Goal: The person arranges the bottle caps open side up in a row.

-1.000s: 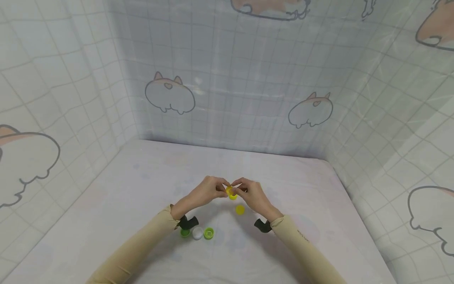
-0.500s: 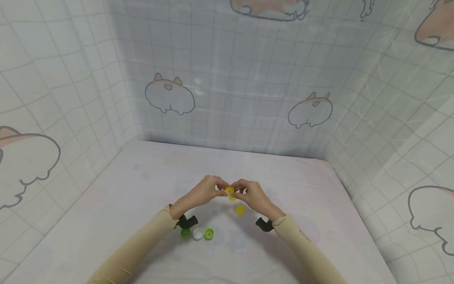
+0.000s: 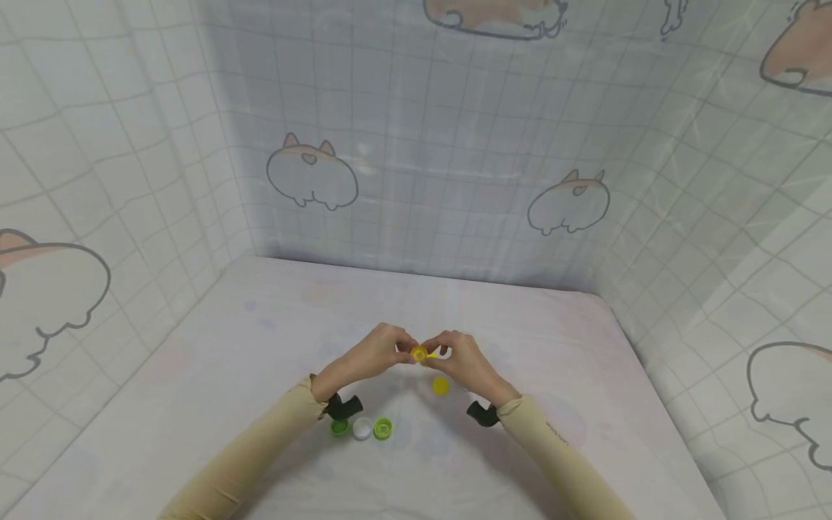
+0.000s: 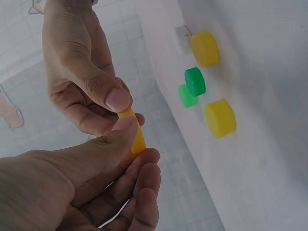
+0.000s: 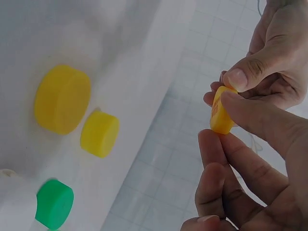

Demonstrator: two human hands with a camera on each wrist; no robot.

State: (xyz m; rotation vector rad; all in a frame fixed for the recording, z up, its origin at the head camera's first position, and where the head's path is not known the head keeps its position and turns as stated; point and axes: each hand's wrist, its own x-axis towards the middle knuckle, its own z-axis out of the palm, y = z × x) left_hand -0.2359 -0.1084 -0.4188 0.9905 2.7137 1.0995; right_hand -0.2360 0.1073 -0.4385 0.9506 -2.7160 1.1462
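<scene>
An orange-yellow bottle cap [image 3: 419, 353] is held up between both hands above the table. My left hand [image 4: 72, 183] pinches it between thumb and fingers. From the other side, my right hand [image 5: 260, 154] pinches the same cap with thumb and fingertips. In the head view the cap's hollow side faces up toward the camera; in the right wrist view its ridged or printed side [image 5: 219, 113] shows. Just below the hands a yellow cap [image 3: 440, 385] lies on the table. Behind the right fingers, another yellow cap [image 3: 431, 354] is mostly hidden.
Nearer the body, a dark green cap [image 3: 339, 427], a white cap [image 3: 362, 428] and a light green cap [image 3: 383, 428] lie in a row beside the left wrist. A pale cloth covers the table [image 3: 286, 303]. Patterned curtains [image 3: 442, 144] stand around it.
The held cap has been turned and lowered slightly to the left. The right thumb has shifted off its face to the edge. The caps on the table have stayed put.
</scene>
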